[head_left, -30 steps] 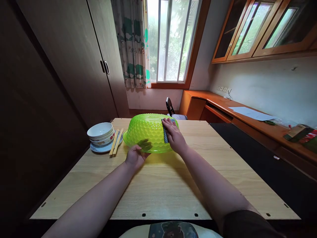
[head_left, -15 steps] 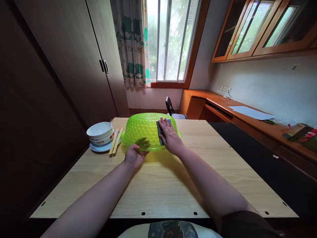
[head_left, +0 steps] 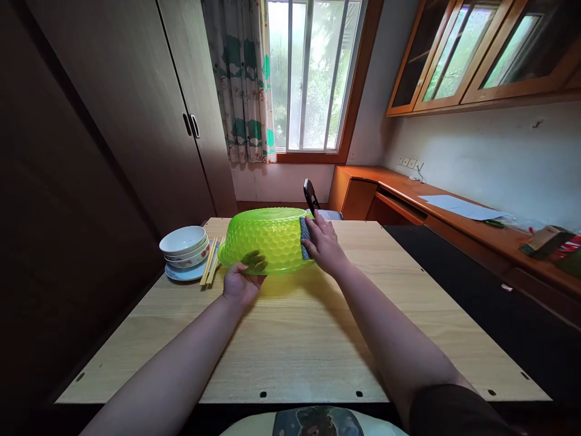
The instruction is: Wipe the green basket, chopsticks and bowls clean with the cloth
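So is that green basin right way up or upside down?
Upside down: the green basin has its base on top and its wide rim toward the table.

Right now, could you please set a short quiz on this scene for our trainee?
1. True or false: the green basin is mouth down.
2. What does the right hand press against the basin? A) a grey cloth B) a brush C) a spoon
3. Which hand grips the basin's near rim?
Key: 1 true; 2 A; 3 the left hand.
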Motion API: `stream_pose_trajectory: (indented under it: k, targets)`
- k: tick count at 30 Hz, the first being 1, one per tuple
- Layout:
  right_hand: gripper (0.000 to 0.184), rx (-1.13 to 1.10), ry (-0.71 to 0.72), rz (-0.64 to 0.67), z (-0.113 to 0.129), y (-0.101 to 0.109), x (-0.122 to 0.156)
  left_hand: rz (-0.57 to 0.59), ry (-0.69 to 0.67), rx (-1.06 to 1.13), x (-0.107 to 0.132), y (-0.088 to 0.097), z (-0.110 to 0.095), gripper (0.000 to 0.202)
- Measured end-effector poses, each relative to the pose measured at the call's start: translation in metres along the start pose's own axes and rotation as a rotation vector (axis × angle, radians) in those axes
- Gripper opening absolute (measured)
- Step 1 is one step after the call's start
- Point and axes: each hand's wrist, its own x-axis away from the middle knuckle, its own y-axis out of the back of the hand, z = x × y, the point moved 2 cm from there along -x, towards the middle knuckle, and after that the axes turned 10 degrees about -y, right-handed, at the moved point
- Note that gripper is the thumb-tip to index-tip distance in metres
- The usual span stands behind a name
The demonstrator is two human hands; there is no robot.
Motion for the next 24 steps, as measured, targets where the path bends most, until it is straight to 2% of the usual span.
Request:
stream_pose_trajectory:
  k: [3, 5, 8, 13, 17, 24]
  targets:
    - [0.056, -0.084, -0.038, -0.135, -0.001, 0.006, 0.001, -0.010, -0.026, 0.016, -0.002, 0.002, -0.002, 0.045]
    - [0.052, -0.140, -0.066, -0.093, -0.002, 0.008, 0.001, -0.015, -0.037, 0.024, -0.003, 0.003, -0.004, 0.044]
    - [0.049, -0.169, -0.081, 0.072, 0.003, 0.008, 0.001, -0.009, -0.041, 0.026, -0.004, 0.004, -0.004, 0.041]
    - [0.051, -0.128, 0.036, 0.194, 0.022, 0.005, 0.007, -0.002, -0.040, 0.030, -0.005, 0.006, -0.003, 0.038]
    - [0.049, -0.106, 0.067, 0.204, 0.024, 0.005, 0.008, -0.041, -0.047, 0.046, -0.005, 0.006, -0.002, 0.039]
    - [0.048, -0.102, -0.063, 0.149, -0.003, 0.008, -0.003, -0.072, -0.045, 0.056, -0.007, 0.008, -0.003, 0.037]
